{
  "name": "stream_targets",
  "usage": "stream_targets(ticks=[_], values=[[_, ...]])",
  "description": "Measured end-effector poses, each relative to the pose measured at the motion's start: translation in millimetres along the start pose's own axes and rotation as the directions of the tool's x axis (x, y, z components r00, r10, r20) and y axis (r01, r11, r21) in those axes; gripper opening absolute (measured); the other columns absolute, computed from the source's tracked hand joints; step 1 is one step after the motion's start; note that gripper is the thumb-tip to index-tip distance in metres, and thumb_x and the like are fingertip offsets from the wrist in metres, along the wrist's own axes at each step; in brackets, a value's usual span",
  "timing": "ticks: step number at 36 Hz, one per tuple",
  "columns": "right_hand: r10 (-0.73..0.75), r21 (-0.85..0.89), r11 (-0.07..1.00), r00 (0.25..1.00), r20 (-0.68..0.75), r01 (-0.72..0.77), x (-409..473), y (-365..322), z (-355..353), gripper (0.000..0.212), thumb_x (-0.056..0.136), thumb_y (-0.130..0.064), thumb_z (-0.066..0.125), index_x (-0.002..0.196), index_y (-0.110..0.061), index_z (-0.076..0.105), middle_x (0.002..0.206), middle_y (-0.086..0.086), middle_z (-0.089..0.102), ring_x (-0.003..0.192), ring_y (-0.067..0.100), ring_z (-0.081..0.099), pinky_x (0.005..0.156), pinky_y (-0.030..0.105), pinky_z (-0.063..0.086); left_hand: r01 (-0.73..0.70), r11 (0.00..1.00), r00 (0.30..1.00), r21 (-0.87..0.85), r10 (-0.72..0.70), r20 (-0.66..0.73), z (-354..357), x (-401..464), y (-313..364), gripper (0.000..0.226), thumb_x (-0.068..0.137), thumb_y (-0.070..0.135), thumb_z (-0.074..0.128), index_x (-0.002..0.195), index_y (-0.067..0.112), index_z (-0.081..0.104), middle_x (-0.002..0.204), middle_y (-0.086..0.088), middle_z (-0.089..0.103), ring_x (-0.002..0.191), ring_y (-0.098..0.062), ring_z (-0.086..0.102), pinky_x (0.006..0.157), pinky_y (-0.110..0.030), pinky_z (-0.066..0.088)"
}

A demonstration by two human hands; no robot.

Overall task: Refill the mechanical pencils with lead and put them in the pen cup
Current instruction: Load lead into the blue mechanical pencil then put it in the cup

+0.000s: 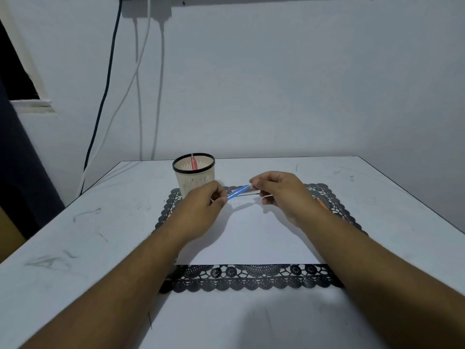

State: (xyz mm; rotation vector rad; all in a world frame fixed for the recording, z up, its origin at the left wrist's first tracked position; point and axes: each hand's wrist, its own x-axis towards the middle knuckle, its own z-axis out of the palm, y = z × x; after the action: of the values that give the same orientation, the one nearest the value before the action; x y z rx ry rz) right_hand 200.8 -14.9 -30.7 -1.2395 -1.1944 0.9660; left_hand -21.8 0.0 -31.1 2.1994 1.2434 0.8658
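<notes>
Above the lace-edged mat (251, 277), left hand (201, 210) pinches the blue pencil (237, 193) steady while right hand (279, 191) grips its far end, likely working the cap for lead. One red pencil (193, 162) already stands in the pen cup (193, 173), far left.

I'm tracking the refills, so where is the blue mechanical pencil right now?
In the head view, the blue mechanical pencil is held above the lace-edged mat, between the left hand and right hand, just right of the pen cup.
</notes>
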Motion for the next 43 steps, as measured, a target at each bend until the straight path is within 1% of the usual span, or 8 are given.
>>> stream_targets(ticks=[3,11,16,21,32,34,38,43], values=[[-0.003,0.021,1.000,1.000,-0.009,0.003,-3,-2,1,0.015,0.097,-0.017,0.070,0.086,-0.017,0.082,0.069,-0.002,0.066,0.066,0.013,0.057,0.066,0.027,0.051,-0.039,0.999,0.999,-0.028,0.038,-0.017,1,0,1,0.016,0.104,0.025,0.055,0.089,0.029,0.059,0.074,0.016,0.056,0.061,0.002,0.048,0.054,-0.015,0.033],[-0.028,-0.014,1.000,0.999,-0.016,0.028,-5,-3,1,0.015,0.097,-0.016,0.068,0.089,-0.014,0.081,0.068,-0.005,0.067,0.066,0.010,0.057,0.065,0.025,0.051,-0.059,0.998,0.998,-0.014,0.059,-0.014,2,-1,0,0.016,0.105,0.023,0.055,0.090,0.026,0.059,0.072,0.015,0.055,0.060,0.002,0.046,0.054,-0.013,0.035],[-0.076,-0.088,0.993,0.997,-0.021,0.074,-5,-3,-1,0.011,0.094,-0.018,0.072,0.088,-0.015,0.081,0.070,-0.008,0.068,0.067,0.009,0.057,0.066,0.026,0.051,-0.062,0.997,0.998,-0.034,0.062,0.002,2,1,-4,0.017,0.105,0.024,0.054,0.089,0.028,0.058,0.069,0.028,0.055,0.060,0.000,0.046,0.054,-0.015,0.034],[-0.151,-0.203,0.968,0.988,0.003,0.149,-9,-4,-1,0.011,0.094,-0.013,0.071,0.089,-0.014,0.081,0.072,-0.005,0.069,0.064,0.008,0.055,0.063,0.024,0.051,-0.072,0.997,0.997,-0.007,0.072,0.015,1,0,-4,0.015,0.105,0.028,0.054,0.091,0.031,0.058,0.074,0.018,0.058,0.062,-0.002,0.046,0.059,-0.024,0.036],[-0.025,0.118,0.993,1.000,0.013,0.023,-14,-9,7,0.012,0.092,-0.019,0.076,0.095,-0.010,0.083,0.071,0.001,0.067,0.068,0.014,0.053,0.068,0.027,0.050,-0.124,0.984,0.992,-0.124,0.124,-0.010,6,-1,0,0.013,0.106,0.022,0.054,0.094,0.027,0.059,0.075,0.013,0.054,0.061,-0.002,0.043,0.056,-0.016,0.035],[0.028,0.211,0.977,0.999,0.023,-0.032,-16,-9,12,0.016,0.095,-0.023,0.074,0.097,-0.011,0.083,0.072,-0.001,0.067,0.067,0.012,0.053,0.068,0.026,0.049,-0.114,0.975,0.994,-0.190,0.113,-0.015,10,0,-2,0.013,0.105,0.023,0.054,0.096,0.029,0.060,0.075,0.016,0.055,0.062,-0.002,0.044,0.060,-0.021,0.037],[0.042,0.177,0.982,0.992,0.118,-0.063,-23,-6,26,0.017,0.099,-0.030,0.067,0.098,-0.021,0.081,0.086,-0.004,0.071,0.078,0.010,0.056,0.069,0.027,0.049,-0.118,0.944,0.993,-0.309,0.111,-0.041,20,0,-2,0.010,0.104,0.024,0.058,0.096,0.030,0.062,0.072,0.018,0.055,0.065,-0.007,0.047,0.066,-0.031,0.041],[-0.018,0.172,0.985,0.997,-0.080,0.032,-26,-13,38,0.028,0.110,-0.029,0.047,0.097,-0.017,0.068,0.089,0.000,0.078,0.085,0.014,0.071,0.074,0.029,0.052,-0.126,0.936,0.991,-0.329,0.132,-0.002,23,0,2,0.013,0.100,0.018,0.064,0.097,0.030,0.065,0.079,0.010,0.064,0.071,-0.012,0.062,0.071,-0.035,0.050]])
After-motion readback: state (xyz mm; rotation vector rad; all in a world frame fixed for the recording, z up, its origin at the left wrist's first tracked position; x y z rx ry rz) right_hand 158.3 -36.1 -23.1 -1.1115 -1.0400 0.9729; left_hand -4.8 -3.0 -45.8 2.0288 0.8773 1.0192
